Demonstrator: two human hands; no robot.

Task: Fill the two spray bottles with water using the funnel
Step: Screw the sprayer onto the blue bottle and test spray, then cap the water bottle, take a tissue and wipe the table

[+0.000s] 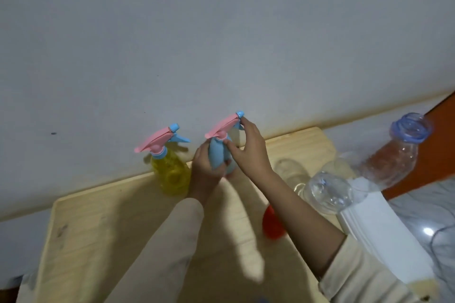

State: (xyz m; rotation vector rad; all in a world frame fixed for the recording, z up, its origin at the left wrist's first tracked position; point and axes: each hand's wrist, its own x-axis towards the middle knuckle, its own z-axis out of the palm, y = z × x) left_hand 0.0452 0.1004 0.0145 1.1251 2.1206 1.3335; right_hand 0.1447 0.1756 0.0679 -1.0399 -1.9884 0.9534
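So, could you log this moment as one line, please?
left hand: grips blue spray bottle | right hand: holds its spray head | yellow bottle: capped, upright | funnel: on table

Both arms reached forward in pale sleeves; the right forearm was bare. The left hand gripped the body of the blue spray bottle from the left. The right hand held its head between thumb and fingers, index fingertip at the nozzle.

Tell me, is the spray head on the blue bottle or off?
On. The pink spray head sits on the blue bottle; the left hand grips the body, the right hand holds the head. Tightness: cannot tell.
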